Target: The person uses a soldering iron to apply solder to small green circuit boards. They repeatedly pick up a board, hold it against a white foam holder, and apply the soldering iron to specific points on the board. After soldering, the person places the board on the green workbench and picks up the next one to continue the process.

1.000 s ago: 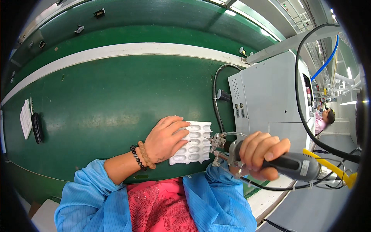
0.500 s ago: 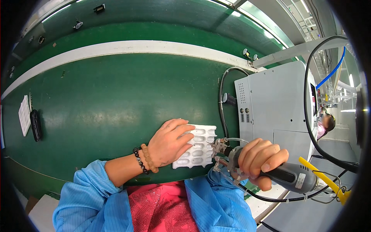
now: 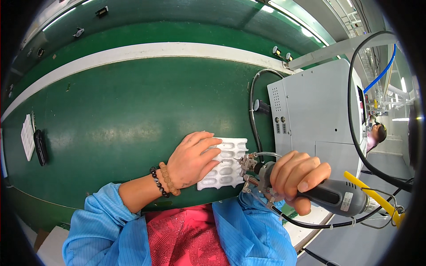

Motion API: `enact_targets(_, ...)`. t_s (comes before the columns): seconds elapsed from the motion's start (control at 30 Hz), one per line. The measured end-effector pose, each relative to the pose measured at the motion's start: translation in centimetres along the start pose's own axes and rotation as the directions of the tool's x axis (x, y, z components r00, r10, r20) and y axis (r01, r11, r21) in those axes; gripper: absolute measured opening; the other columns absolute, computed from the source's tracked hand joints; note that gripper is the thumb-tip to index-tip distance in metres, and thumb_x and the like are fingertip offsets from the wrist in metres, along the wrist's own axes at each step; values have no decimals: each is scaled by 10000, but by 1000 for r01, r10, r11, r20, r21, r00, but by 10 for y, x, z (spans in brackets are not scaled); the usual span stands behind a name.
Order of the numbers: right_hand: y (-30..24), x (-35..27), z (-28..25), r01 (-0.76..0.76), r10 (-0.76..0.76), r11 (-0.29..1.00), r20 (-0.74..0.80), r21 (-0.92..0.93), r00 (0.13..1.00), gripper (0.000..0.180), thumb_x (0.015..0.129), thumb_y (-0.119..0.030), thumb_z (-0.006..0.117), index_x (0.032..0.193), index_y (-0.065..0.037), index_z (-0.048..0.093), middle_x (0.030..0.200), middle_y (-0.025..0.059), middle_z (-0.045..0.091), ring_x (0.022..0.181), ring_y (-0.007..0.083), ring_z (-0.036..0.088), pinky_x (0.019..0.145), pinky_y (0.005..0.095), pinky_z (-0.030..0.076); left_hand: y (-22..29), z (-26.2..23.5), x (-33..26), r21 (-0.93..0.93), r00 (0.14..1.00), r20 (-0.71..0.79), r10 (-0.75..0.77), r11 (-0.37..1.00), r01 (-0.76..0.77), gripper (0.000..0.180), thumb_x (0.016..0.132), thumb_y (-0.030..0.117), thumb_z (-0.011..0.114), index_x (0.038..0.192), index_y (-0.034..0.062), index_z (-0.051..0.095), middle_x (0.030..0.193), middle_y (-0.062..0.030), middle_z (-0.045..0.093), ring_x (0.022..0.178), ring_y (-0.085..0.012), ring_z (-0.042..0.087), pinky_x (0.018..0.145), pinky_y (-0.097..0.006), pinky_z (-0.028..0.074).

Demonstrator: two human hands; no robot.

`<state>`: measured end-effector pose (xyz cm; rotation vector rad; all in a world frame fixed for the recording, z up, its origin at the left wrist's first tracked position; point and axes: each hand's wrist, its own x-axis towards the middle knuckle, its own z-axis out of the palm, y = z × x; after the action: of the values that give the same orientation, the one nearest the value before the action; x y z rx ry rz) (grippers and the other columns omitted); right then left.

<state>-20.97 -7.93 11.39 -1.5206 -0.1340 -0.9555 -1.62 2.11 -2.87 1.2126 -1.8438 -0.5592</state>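
A white moulded tray (image 3: 227, 170) with rows of oval hollows lies on the green bench near its front edge. My left hand (image 3: 193, 157) rests palm down over the tray's left part, its fingers spread on it; whether a small part sits under the fingertips is hidden. My right hand (image 3: 296, 179) is wrapped round a grey and black hand-held power tool (image 3: 339, 197) with a metal nozzle end and a thin tube. The nozzle points left, just over the tray's right edge. I cannot tell whether it touches the tray.
A grey metal machine cabinet (image 3: 317, 106) stands at the right, with a black cable (image 3: 252, 106) beside it. Another white tray (image 3: 27, 137) and a black case (image 3: 40, 147) lie far left. Beyond the white rail (image 3: 146, 50) are several small parts. A person (image 3: 377, 133) is at far right.
The whole view has shifted slightly, so the bench and tray appear a little higher. The tool's nozzle has moved slightly left over the tray. Both hands keep their hold and pose.
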Motion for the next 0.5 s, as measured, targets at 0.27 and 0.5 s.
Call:
enact_targets(0.27,-2,-1,0,-7,7,1000,-18,-10,1000,385,831,-216,835,968,17,561,611,61,582,473,189,584,443,325,512,1,2,2,-3,1000,1,10,1000,-10,311,769,138,779,1049,58,672,1240,-91,630,1209,-318,556,1006,-461,462)
enact_targets(0.5,-2,-1,1,-11,11,1000,-28,-19,1000,382,832,-221,834,964,13,564,609,61,585,477,190,586,446,328,512,2,1,1,-11,1000,-6,7,1000,-7,316,762,129,786,1048,58,672,1236,-92,634,1202,-319,561,1001,-464,465)
